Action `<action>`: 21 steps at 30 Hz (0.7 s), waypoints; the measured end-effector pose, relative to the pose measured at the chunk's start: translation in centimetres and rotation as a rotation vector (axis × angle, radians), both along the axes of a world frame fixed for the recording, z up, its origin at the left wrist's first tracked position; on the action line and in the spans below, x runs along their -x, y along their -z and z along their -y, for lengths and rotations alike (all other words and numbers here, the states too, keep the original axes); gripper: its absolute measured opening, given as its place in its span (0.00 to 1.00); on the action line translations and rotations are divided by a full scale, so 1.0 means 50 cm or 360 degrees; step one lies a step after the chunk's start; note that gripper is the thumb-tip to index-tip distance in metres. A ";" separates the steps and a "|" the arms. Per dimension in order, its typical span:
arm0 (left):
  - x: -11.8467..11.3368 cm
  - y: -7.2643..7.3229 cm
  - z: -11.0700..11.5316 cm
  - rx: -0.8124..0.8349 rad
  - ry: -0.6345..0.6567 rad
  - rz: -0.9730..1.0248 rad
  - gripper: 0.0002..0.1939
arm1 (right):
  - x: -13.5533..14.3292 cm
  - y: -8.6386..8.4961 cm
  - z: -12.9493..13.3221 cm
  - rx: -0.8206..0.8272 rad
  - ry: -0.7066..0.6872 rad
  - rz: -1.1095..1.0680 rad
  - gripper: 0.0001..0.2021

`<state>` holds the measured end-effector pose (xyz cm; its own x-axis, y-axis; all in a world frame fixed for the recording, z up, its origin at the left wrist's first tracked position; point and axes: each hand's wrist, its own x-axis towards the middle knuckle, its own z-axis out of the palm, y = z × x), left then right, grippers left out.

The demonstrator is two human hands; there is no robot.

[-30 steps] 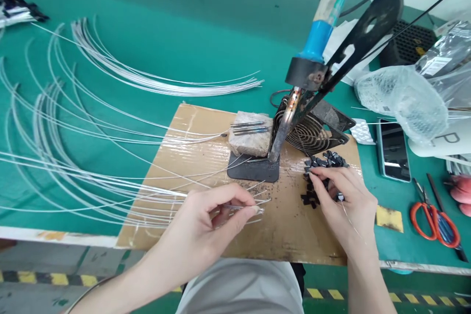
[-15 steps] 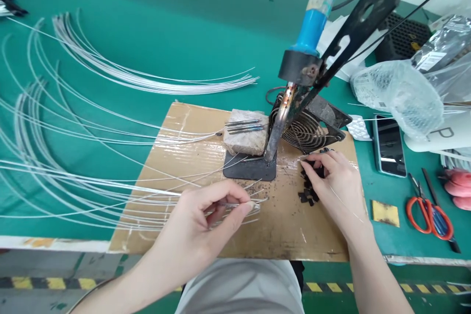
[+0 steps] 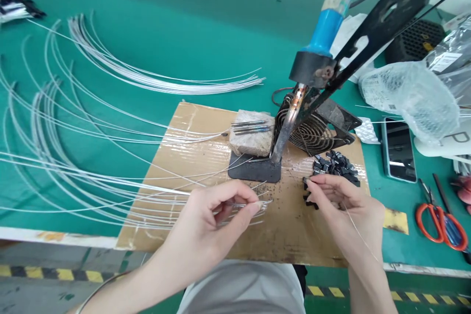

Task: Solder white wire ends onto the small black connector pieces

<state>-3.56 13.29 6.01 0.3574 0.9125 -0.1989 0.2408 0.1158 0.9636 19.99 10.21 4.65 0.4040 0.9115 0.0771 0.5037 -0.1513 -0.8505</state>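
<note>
My left hand [image 3: 215,223] is closed in a pinch on a thin white wire [image 3: 162,188], whose end sticks out past the thumb over the cardboard. More white wires fan out to the left beneath this hand. My right hand [image 3: 348,211] pinches a small black piece [image 3: 306,181] between thumb and forefinger. A thin, shiny strand [image 3: 356,229] runs from its fingers back over the wrist. Beyond this hand lies a pile of small black pieces [image 3: 339,164], with a few more under its fingertips. A blue-handled soldering iron [image 3: 290,115] slants down between the hands, its tip near a dark pad [image 3: 253,172].
Behind the pad sits a wrapped block [image 3: 250,144] with several wire ends on top. A black fan [image 3: 312,135] stands behind the iron. To the right are a phone [image 3: 399,149], a yellow sponge [image 3: 396,221] and scissors [image 3: 439,223]. A cardboard sheet [image 3: 287,245] covers the bench.
My right hand has drawn back toward me from the black pieces, and a small black piece now shows at its fingertips. My left hand keeps its pinch. The whole view has shifted slightly.
</note>
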 end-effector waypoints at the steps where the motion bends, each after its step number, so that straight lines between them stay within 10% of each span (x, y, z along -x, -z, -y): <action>1: 0.000 -0.001 0.000 -0.0002 0.0008 -0.0013 0.09 | 0.007 -0.003 0.003 -0.0019 0.0013 -0.0072 0.04; 21: -0.016 -0.018 -0.009 -0.0032 -0.0152 0.0018 0.06 | 0.093 0.000 0.036 -0.0010 -0.0106 -0.0635 0.02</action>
<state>-2.77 13.72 6.93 0.2706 0.9464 -0.1764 0.2184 0.1182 0.9687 15.34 8.40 4.64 0.3433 0.9368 -0.0682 0.1425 -0.1237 -0.9820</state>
